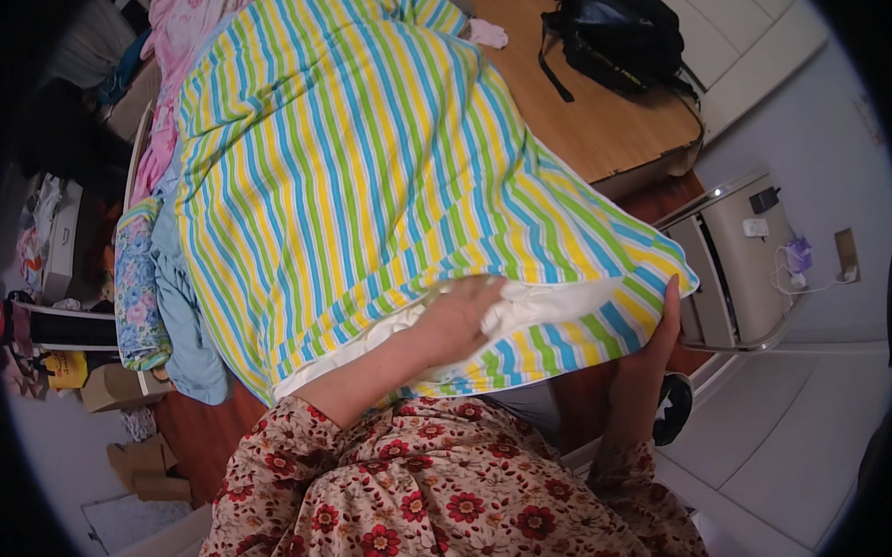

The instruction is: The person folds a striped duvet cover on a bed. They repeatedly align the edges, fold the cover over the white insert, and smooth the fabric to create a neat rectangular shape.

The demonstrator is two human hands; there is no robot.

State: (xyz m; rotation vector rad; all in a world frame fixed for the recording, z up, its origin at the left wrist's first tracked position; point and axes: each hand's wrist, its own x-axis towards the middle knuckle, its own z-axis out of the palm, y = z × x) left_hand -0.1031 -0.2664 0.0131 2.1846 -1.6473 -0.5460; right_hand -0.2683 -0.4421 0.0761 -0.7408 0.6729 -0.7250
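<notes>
A duvet cover [347, 142] with yellow, green, blue and white stripes spreads before me, its near edge gaping open. White filling or lining [563, 301] shows inside the opening. My left hand [463, 316] reaches into that gap, palm down over the white fabric; its fingertips are partly hidden by the cover's upper edge, so I cannot tell whether they grip. At the right, my right hand [665, 323] holds the cover's corner, with a finger upright along the outside and the rest behind the cloth.
A black backpack [620, 38] lies on the wooden bed board [576, 128]. Pink bedding [197, 19], a light blue cloth [186, 328] and a rolled floral bundle [138, 282] line the left side. Right of me stands a beige cabinet [748, 267] with chargers; cardboard boxes [148, 463] sit at lower left.
</notes>
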